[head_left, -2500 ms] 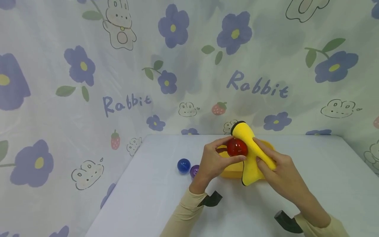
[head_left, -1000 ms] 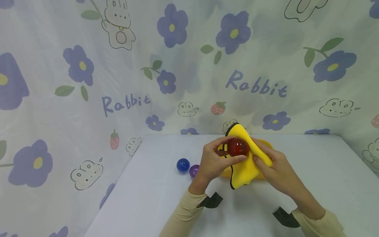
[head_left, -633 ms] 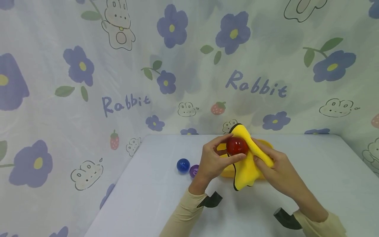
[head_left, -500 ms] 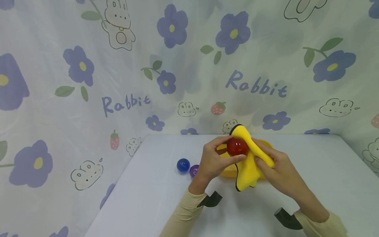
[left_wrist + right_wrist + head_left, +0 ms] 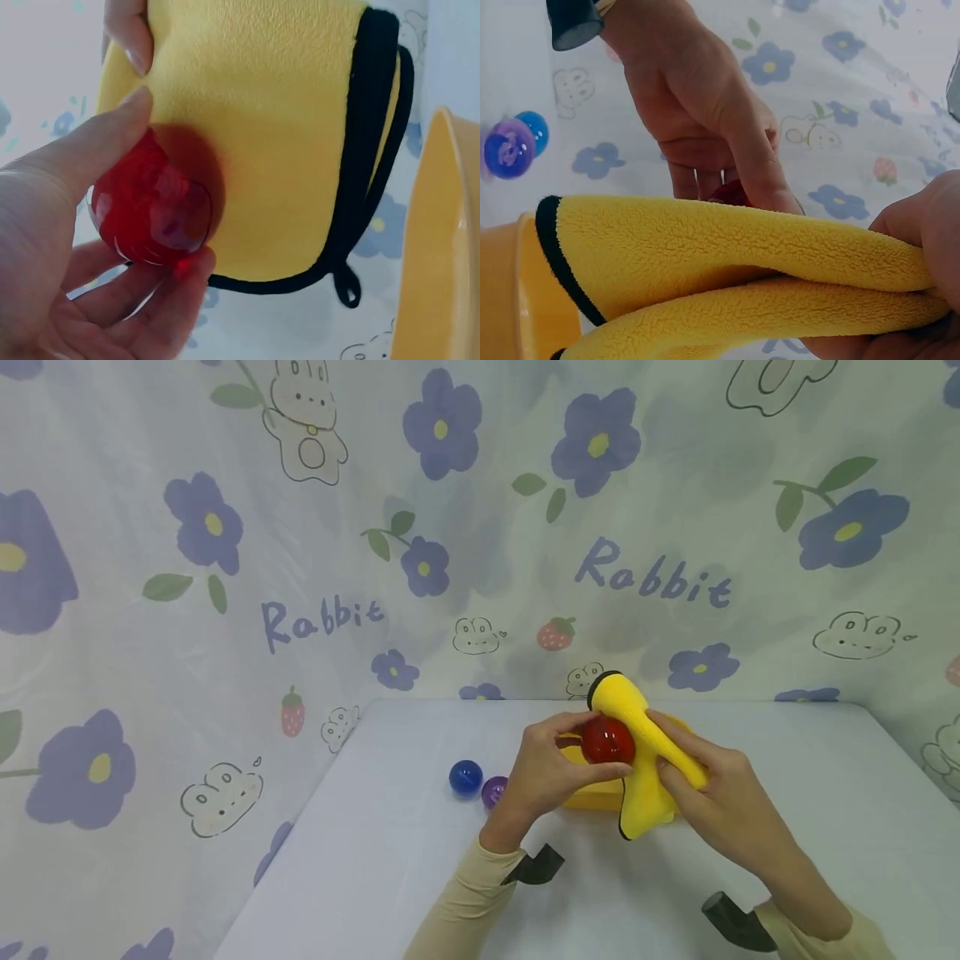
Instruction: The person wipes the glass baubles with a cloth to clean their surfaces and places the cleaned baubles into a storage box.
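Head view, left to right: a glossy blue ball (image 5: 466, 777) and a purple ball (image 5: 493, 792) lie on the white table (image 5: 375, 860). The left hand (image 5: 551, 772) pinches a glossy red plastic ball (image 5: 607, 741) above a yellow bowl (image 5: 592, 795). The right hand (image 5: 723, 797) grips a yellow fleece cloth with black edging (image 5: 645, 752), pressed against the red ball. Pressed harder, the slick ball could squirt free. Only the left wrist view shows the cloth's black hanging loop (image 5: 346, 285).

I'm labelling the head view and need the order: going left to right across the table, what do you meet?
Blue ball → purple ball → left hand → red ball → yellow cloth → right hand.
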{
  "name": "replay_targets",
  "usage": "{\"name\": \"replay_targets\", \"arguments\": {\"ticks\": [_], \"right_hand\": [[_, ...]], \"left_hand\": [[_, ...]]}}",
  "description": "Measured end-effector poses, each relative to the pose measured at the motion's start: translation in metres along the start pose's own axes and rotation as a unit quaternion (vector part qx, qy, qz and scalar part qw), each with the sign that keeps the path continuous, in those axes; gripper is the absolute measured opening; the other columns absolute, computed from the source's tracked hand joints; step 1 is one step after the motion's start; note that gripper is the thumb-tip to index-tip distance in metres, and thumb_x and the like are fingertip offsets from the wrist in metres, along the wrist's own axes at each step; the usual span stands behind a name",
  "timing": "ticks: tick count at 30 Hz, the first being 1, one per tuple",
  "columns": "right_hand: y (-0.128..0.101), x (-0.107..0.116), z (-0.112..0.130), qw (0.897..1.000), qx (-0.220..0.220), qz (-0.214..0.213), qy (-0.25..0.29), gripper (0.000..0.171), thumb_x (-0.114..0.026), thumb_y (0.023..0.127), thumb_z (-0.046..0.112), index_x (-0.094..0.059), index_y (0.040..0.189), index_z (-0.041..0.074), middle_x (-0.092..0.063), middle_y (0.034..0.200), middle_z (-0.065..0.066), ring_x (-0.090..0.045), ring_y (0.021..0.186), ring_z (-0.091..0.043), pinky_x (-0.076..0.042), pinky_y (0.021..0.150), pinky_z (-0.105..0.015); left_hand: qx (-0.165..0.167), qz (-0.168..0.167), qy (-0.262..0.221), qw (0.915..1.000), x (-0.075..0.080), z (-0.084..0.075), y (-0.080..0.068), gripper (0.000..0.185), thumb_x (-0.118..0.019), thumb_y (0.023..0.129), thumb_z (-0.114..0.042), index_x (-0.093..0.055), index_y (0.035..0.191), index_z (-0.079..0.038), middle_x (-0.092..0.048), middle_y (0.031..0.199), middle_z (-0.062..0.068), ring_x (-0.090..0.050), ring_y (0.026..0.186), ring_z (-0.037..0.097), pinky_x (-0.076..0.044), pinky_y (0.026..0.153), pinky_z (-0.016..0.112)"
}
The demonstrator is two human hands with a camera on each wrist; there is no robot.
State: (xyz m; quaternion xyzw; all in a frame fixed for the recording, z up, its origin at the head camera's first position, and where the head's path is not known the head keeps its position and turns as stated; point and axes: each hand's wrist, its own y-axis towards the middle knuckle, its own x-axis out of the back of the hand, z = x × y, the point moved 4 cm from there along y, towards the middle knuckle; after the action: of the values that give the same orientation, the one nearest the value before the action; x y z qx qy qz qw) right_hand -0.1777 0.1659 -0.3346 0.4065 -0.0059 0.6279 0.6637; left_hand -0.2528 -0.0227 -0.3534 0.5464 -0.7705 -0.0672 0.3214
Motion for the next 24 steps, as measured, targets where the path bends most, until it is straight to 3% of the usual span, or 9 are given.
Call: {"name": "replay_targets", "arguments": {"ticks": [10, 16, 24], "right_hand": [[0.002, -0.001, 0.0, 0.998, 0.055, -0.014, -0.016, 0.059, -0.062, 0.092, -0.011, -0.058, 0.147, 0.009, -0.068, 0.131, -0.021, -0.053, 0.065, -0.004, -0.056, 0.058, -0.017], [0.006, -0.001, -0.004, 0.997, 0.074, -0.014, -0.033, 0.06, -0.061, 0.09, -0.013, -0.058, 0.146, 0.008, -0.068, 0.132, -0.022, -0.053, 0.066, -0.004, -0.058, 0.063, -0.015], [0.008, 0.0, -0.015, 0.999, 0.047, 0.006, -0.012, 0.056, -0.06, 0.095, -0.008, -0.055, 0.148, 0.007, -0.069, 0.129, -0.024, -0.053, 0.064, -0.007, -0.056, 0.058, -0.019]], "left_hand": [[-0.012, 0.04, -0.01, 0.9991, -0.003, -0.002, -0.001, 0.051, -0.091, 0.08, -0.023, -0.072, 0.127, -0.014, -0.073, 0.122, 0.001, -0.068, 0.107, 0.006, -0.061, 0.085, 0.019], [-0.027, 0.066, -0.042, 0.9966, -0.007, -0.008, -0.002, 0.051, -0.091, 0.079, -0.016, -0.072, 0.126, -0.01, -0.073, 0.12, 0.005, -0.068, 0.106, 0.006, -0.063, 0.083, 0.021], [-0.044, 0.054, -0.038, 0.9969, -0.007, -0.013, -0.005, 0.055, -0.091, 0.078, -0.014, -0.071, 0.129, -0.008, -0.071, 0.123, 0.008, -0.069, 0.11, 0.01, -0.063, 0.081, 0.021]]}}
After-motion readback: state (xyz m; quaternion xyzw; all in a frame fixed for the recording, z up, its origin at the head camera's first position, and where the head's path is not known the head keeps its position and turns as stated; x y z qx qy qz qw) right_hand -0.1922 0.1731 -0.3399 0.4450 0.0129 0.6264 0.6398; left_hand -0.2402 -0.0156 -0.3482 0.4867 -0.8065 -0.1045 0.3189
